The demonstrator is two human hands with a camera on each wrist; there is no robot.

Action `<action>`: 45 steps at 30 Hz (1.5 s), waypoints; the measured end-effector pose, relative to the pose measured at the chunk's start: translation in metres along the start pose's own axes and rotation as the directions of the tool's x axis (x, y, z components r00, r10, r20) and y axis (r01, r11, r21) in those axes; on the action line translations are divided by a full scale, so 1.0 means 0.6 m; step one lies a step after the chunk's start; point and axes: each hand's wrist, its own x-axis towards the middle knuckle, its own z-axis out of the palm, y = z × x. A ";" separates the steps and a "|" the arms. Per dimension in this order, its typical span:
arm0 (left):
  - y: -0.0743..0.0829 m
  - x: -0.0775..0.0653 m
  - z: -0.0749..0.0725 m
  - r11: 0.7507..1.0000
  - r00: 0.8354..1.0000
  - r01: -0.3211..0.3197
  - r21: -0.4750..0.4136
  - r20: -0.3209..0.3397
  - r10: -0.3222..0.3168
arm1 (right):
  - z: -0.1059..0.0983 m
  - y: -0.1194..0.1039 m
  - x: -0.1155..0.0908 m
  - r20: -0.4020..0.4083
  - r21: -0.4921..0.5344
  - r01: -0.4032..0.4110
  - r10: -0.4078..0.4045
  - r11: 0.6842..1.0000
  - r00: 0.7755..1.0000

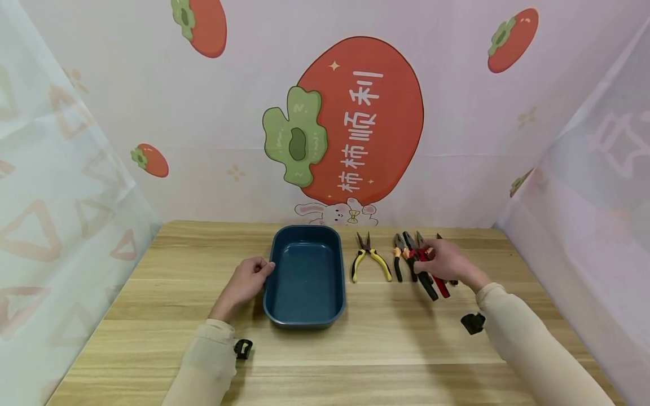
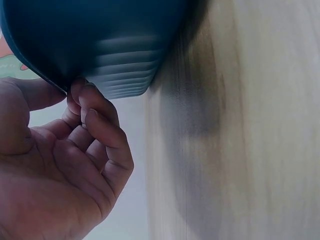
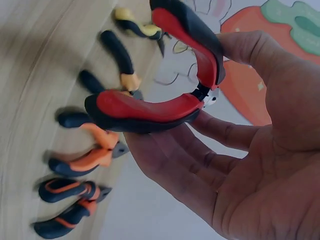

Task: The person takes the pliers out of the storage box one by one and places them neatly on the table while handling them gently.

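Observation:
My right hand (image 1: 449, 260) holds a pair of pliers (image 3: 150, 111) with red and black handles, raised above the table at the right. In the right wrist view the handles are spread apart, with the thumb on one and the fingers on the other; the hand partly hides the pliers' head. At the left side of a dark blue rectangular tray (image 1: 304, 287), my left hand (image 1: 247, 279) pinches the rim between thumb and fingers. The left wrist view shows the tray's ribbed outer wall (image 2: 125, 67) beside the curled fingers.
Long-nose pliers (image 1: 358, 265) with yellow and black handles lie just right of the tray. Orange and black pliers (image 1: 398, 265) lie further right, and several more (image 3: 90, 162) show in a row in the right wrist view. A printed cloth wall (image 1: 228, 124) borders the wooden table (image 1: 355, 366).

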 end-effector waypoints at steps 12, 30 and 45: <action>0.005 0.001 -0.003 1.000 1.000 -0.001 0.011 -0.001 0.001 | -0.016 0.040 0.001 -0.045 -0.033 -0.011 0.010 0.999 0.999; 0.004 0.001 -0.001 1.000 1.000 -0.008 0.008 -0.007 0.008 | -0.052 0.146 0.001 -0.073 -0.057 -0.147 0.143 0.987 0.987; 0.005 -0.004 0.001 1.000 1.000 0.000 0.005 -0.001 0.000 | -0.065 0.215 -0.003 -0.051 -0.053 -0.247 0.244 0.968 0.968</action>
